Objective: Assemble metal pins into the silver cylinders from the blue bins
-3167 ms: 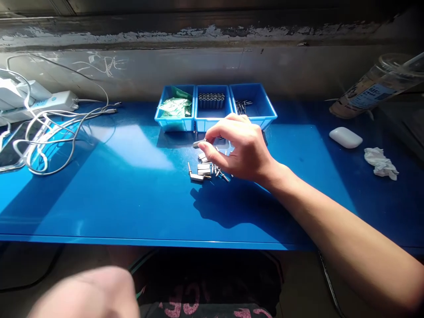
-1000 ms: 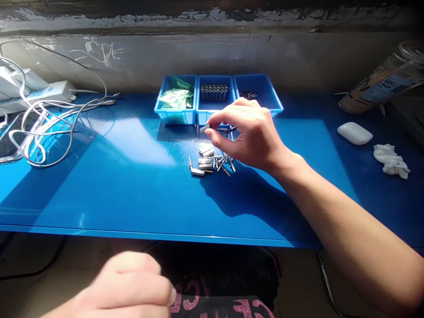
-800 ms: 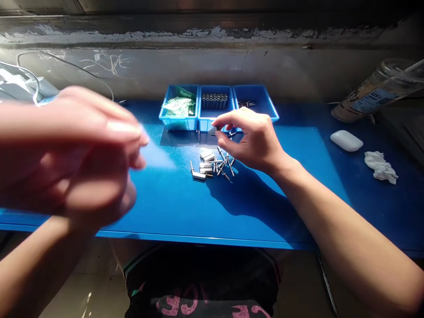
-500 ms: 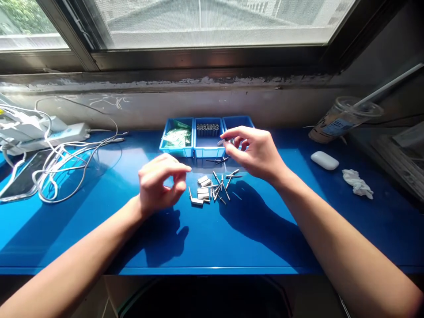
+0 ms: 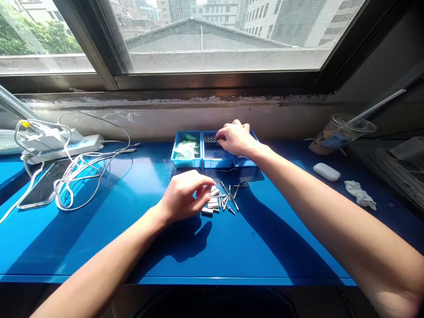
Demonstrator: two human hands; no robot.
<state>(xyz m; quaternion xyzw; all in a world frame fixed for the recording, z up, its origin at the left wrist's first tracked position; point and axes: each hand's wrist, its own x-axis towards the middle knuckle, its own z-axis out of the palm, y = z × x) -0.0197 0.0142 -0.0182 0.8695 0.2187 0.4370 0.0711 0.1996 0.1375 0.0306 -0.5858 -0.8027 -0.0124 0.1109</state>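
My right hand point(image 5: 236, 139) reaches into the middle blue bin point(image 5: 217, 162), its fingertips pinched close to a block of upright silver tubes point(image 5: 210, 139) packed at the back. Whatever those fingers hold is hidden behind the hand. Hovering over the table, my left hand point(image 5: 190, 196) is loosely curled, with a gap between thumb and forefinger and nothing seen in it. Just beyond its fingertips lie several small silver rectangular blocks point(image 5: 212, 205). Beside them is a loose scatter of blind rivets point(image 5: 228, 198) with thin stems, and a few more lie in front of the bins.
A left bin point(image 5: 187, 163) holds green-and-white plastic packets point(image 5: 187, 148); a right bin point(image 5: 247, 162) is partly covered by my forearm. Leftward are tangled white cables point(image 5: 77, 181), a power strip point(image 5: 82, 145) and a phone point(image 5: 41, 185). Rightward stand a cup point(image 5: 334, 137), a white case point(image 5: 326, 172) and crumpled tissue point(image 5: 360, 194).
My right hand, earlier showing a small silver piece in its pinch before the bins, has moved forward into the middle bin. My left hand appears nearer the blocks. The camera view has tilted up.
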